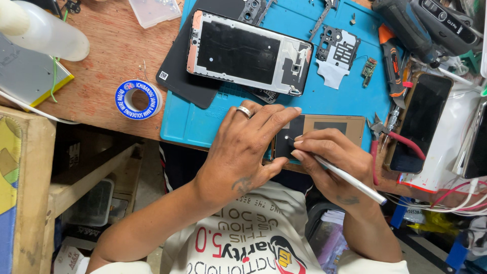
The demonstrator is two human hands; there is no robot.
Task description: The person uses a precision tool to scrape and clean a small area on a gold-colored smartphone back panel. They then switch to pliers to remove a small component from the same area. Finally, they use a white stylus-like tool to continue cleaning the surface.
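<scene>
My left hand (248, 147), a ring on one finger, presses flat on a thin brown and black plate (329, 127) at the near edge of the blue work mat (203, 124). My right hand (329, 157) grips a slim silver tool (350, 178) like a pen, its tip touching the dark part of the plate beside my left fingertips. Farther back on the mat lies an opened phone frame (248, 53) with a black centre, resting partly on a black back cover (182, 76).
A spool of solder wire (137, 100) sits on the wooden bench at left. Small phone parts (337, 50), a screwdriver (393, 63) and red-handled pliers (395, 134) lie at the right, beside a dark phone (421, 122). A white bottle (45, 33) lies at far left.
</scene>
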